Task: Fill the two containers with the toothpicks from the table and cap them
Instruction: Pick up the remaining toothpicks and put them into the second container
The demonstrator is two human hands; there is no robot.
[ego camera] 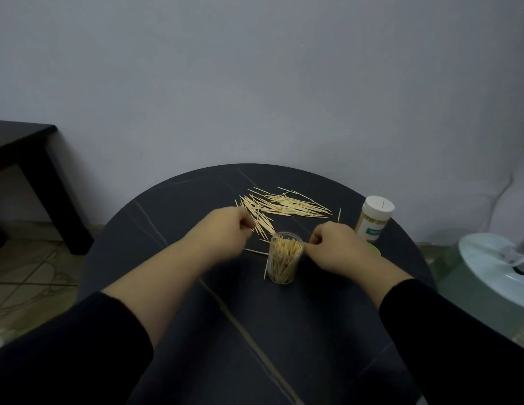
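Toothpicks [284, 204] pinched by left hand [222, 232], right hand [339, 247] pinching beside container [284, 263] (uncapped)

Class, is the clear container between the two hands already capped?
No: the clear container stands open, its toothpicks showing at the uncovered mouth.

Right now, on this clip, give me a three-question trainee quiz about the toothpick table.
1. True or false: the clear container between the hands is capped.
2. The loose toothpicks lie: A) on the table beyond the clear container; B) in a bowl; C) on a chair.
3. Which hand is nearer the white-lidded container?
Key: 1 false, it stands open, packed with toothpicks. 2 A. 3 the right hand; the left hand is at the pile.
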